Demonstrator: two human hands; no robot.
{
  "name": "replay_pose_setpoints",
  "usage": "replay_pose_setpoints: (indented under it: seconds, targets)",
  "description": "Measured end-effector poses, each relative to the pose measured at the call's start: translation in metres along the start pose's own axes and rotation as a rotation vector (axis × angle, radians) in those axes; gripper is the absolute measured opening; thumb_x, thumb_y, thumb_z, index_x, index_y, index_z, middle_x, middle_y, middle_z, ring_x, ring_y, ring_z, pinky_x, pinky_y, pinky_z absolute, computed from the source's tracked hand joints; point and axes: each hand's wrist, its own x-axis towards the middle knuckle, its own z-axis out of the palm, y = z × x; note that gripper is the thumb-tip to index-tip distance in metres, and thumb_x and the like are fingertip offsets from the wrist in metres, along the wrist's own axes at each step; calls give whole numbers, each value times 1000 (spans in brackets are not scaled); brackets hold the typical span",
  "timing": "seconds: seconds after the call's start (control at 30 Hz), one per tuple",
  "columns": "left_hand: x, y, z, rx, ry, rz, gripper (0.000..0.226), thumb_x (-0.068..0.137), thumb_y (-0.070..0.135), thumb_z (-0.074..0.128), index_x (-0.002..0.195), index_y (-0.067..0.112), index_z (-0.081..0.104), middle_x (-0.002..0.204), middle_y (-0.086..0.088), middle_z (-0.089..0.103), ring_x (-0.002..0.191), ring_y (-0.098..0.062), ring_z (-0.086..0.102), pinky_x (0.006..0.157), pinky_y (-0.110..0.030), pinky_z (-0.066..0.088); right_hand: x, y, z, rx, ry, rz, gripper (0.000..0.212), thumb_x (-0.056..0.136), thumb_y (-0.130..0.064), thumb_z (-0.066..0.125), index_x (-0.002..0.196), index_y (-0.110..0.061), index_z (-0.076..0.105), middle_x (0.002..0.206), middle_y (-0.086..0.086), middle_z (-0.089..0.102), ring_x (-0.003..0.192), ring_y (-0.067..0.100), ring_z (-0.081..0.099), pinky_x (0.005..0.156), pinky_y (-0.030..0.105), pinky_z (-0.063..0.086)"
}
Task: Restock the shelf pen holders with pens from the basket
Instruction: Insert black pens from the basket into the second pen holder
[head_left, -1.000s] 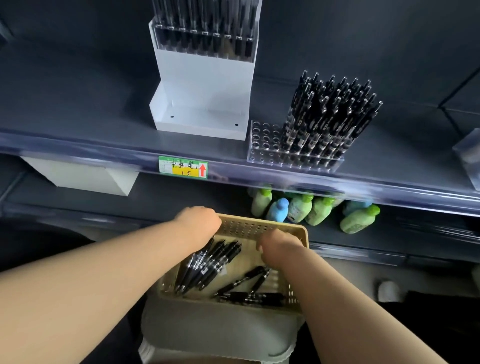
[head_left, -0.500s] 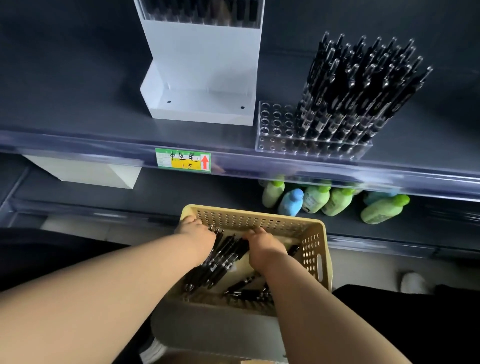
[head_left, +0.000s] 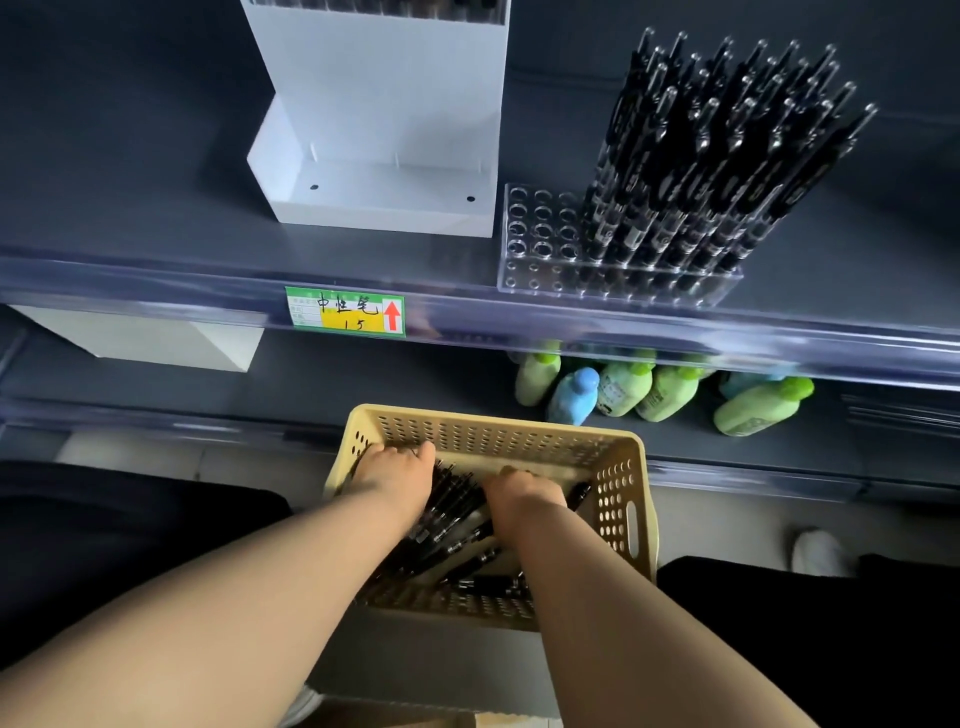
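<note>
The dark, smooth shelf (head_left: 156, 249) carries a tall white box holder (head_left: 384, 130) and a clear rack (head_left: 540, 244) of drilled round holes, its left columns empty. Below it, the perforated beige plastic basket (head_left: 618, 499) holds the loose black pens (head_left: 467, 525). Both hands reach down into the pile, the left hand (head_left: 395, 475) at the far corner and the right hand (head_left: 522, 493) mid-basket. Their fingers are hidden, so whether they grip cannot be told. The pens look light, stiff, glossy and likely to roll, and are probably best pinched mid-barrel.
</note>
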Motion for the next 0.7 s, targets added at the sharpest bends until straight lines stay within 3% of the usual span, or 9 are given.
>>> replay_pose_setpoints:
  seconds: [0.17, 0.4, 0.53, 0.6, 0.7]
  targets:
    - [-13, 5, -2, -168, -12, -43, 55, 86, -2, 49, 135, 10, 29, 136, -11, 41, 125, -31, 42, 98, -41, 41, -11, 2, -4, -34, 7, 26, 44, 91, -7, 50, 134, -11, 46, 137, 14, 46, 125, 31, 46, 98, 40, 42]
    - [-44, -1, -43, -365, 127, 60, 52, 88, 6, 48, 136, 15, 33, 129, -9, 45, 108, -30, 54, 81, -38, 46, -46, 6, -41, 110, 108, 36, 33, 88, -17, 59, 121, -15, 58, 125, 7, 58, 114, 27, 56, 93, 32, 44]
    - [-75, -11, -90, -384, 328, 202, 45, 85, 5, 50, 127, 19, 42, 112, -4, 52, 97, -27, 57, 76, -38, 49, -82, 0, -91, 82, 251, -63, 24, 90, -21, 53, 110, -10, 61, 112, 8, 62, 103, 26, 60, 82, 31, 48]
    - [-90, -18, -114, -442, 446, 265, 50, 86, 5, 50, 132, 23, 41, 116, -1, 52, 100, -25, 56, 80, -37, 48, -108, 1, -119, 93, 386, -114, 21, 89, -20, 53, 103, -10, 65, 104, 8, 66, 94, 25, 61, 78, 32, 50]
    - [-111, -28, -148, -552, 602, 314, 51, 88, 12, 52, 134, 28, 39, 125, -1, 51, 105, -25, 54, 84, -36, 48, -148, 10, -152, 182, 587, -169, 15, 86, -20, 60, 97, -16, 69, 95, 3, 67, 85, 18, 58, 68, 23, 42]
